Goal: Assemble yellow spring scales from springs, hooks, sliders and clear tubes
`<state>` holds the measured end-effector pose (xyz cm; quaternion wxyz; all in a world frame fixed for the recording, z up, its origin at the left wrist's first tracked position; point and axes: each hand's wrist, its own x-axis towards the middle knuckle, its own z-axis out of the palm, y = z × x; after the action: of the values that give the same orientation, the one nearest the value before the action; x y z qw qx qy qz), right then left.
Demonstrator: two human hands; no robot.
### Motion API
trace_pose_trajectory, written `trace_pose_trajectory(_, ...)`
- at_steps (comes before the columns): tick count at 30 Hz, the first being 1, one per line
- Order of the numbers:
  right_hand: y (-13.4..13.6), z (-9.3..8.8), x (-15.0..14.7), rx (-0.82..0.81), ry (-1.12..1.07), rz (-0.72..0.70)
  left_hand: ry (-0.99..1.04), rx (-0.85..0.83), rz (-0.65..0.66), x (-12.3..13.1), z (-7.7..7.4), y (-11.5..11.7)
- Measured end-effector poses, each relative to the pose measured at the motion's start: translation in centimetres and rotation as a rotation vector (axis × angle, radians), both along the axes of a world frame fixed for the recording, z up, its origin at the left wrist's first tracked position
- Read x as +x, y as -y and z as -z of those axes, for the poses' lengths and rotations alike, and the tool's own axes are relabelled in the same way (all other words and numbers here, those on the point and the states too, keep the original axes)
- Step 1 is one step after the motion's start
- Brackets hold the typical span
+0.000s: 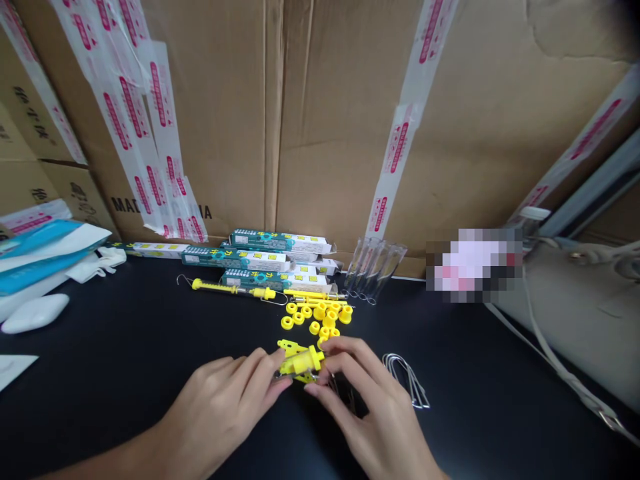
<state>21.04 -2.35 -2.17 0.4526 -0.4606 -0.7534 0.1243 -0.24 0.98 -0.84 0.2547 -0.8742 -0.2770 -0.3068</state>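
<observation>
While left fingers (265,365) pinch yellow-and-clear assembly (300,362), right fingers (350,347) curl, slightly parted, at its capped end (317,358), grip unclear.

The held part (303,362) looks smooth plastic, the hooks (412,381) shiny metal, the tabletop (475,407) matt.

Yellow assembly (303,361), yellow caps (330,319), black tabletop (150,347), teal-and-white boxes (235,259), brown cardboard (340,133), red-printed tape (399,148)
</observation>
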Motion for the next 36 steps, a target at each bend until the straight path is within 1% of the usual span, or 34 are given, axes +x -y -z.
trace_pose_trajectory(2,0.0,-0.2,0.2,0.111,0.061,0.031,-0.001,0.014,-0.036,0.1,0.0,0.1)
trace_pose_trajectory(3,0.0,-0.3,0.2,0.128,0.062,0.015,-0.002,0.008,-0.054,0.1,0.0,0.2)
trace_pose_trajectory(4,0.0,-0.5,0.1,0.105,0.043,-0.022,-0.006,-0.003,-0.068,0.1,0.0,0.2)
trace_pose_trajectory(5,0.1,-0.7,0.0,0.045,0.009,-0.067,-0.014,-0.022,-0.081,0.1,-0.1,0.2)
trace_pose_trajectory(7,0.1,-1.1,-0.2,-0.15,-0.061,-0.14,-0.032,-0.072,-0.089,0.0,0.0,0.3)
trace_pose_trajectory(9,0.2,-1.3,-0.6,-0.338,-0.086,-0.148,-0.045,-0.127,-0.096,0.0,0.0,0.3)
trace_pose_trajectory(10,0.2,-1.2,-0.7,-0.391,-0.087,-0.135,-0.049,-0.148,-0.1,0.0,0.1,0.3)
trace_pose_trajectory(11,0.2,-1.1,-0.9,-0.409,-0.086,-0.121,-0.052,-0.167,-0.1,0.0,0.1,0.4)
trace_pose_trajectory(13,0.1,-0.7,-1.0,-0.366,-0.087,-0.083,-0.054,-0.188,-0.093,0.1,0.2,0.6)
trace_pose_trajectory(18,-0.3,0.0,-1.0,-0.158,-0.026,-0.001,-0.042,-0.22,-0.068,0.4,0.1,1.1)
trace_pose_trajectory(21,-0.3,-0.1,-1.0,-0.078,0.0,0.011,-0.03,-0.204,-0.065,0.4,0.1,1.2)
trace_pose_trajectory(27,-0.4,-0.1,-0.8,0.014,0.05,0.001,0.024,-0.231,-0.008,0.4,0.3,0.9)
trace_pose_trajectory(29,-0.5,0.0,-0.6,0.046,0.074,0.002,0.033,-0.182,-0.001,0.3,0.2,0.8)
trace_pose_trajectory(33,-0.5,0.1,-0.3,0.053,0.142,-0.013,-0.014,-0.013,-0.018,-0.1,-0.3,0.2)
trace_pose_trajectory(36,-0.3,0.2,-0.2,0.063,0.172,-0.037,-0.051,0.006,-0.027,-0.7,-0.6,-0.2)
